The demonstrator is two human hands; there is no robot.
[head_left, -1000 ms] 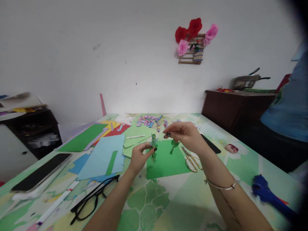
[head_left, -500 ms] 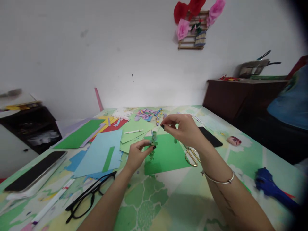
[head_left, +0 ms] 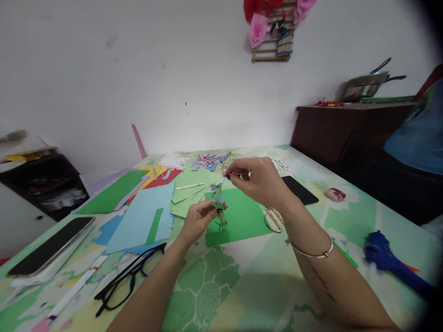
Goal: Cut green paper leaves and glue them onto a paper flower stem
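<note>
My left hand [head_left: 197, 222] is closed around a light green rolled-paper tube [head_left: 223, 223] with small curled paper strips along its side. The tube stands nearly upright above a dark green paper sheet [head_left: 242, 221]. Just above and right of its top, my right hand [head_left: 258, 180] has thumb and forefinger pinched together. Something thin and pale seems to show at those fingertips, too small to name. Gold-handled scissors [head_left: 273, 220] lie under my right forearm, their blades hidden by it.
Black glasses [head_left: 131, 281], a phone [head_left: 51, 244] and a marker [head_left: 76, 288] lie left. Light blue paper [head_left: 140, 216] and paper scraps [head_left: 209, 160] spread behind. On the right are a black flat pad [head_left: 300, 190], a mouse [head_left: 335, 194] and a blue glue gun [head_left: 387, 258].
The paper tube has turned in my left hand, so its lower end now shows below the fingers. My right hand has shifted slightly left towards the tube's top. The view has tilted a little downward.
</note>
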